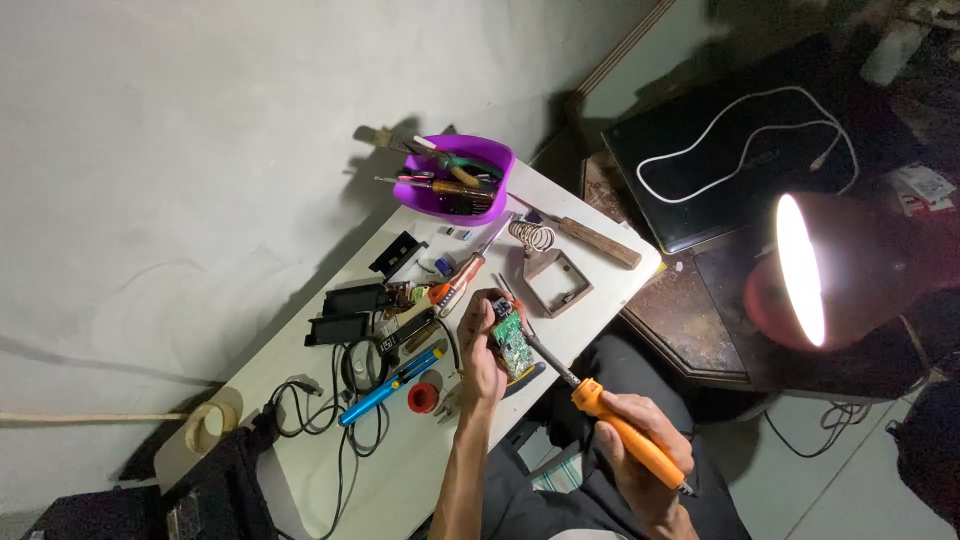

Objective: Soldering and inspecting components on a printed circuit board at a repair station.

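Left arm: bare forearm rises from the bottom edge of the view, angled slightly right, wrist nearly straight.
Left hand (482, 355): raised above the forearm, fingers curled forward and closed in a pinch at the top, thumb side turned to the right, back of the hand facing the camera.
Right arm: only the wrist shows at the bottom edge, coming in from lower right.
Right hand (640, 455): lower and nearer the body than the left, fingers wrapped in a closed fist-like grip, knuckles up, thumb lying along the top and pointing up-left toward the left hand.
Spacing: the two hands are apart, not touching.
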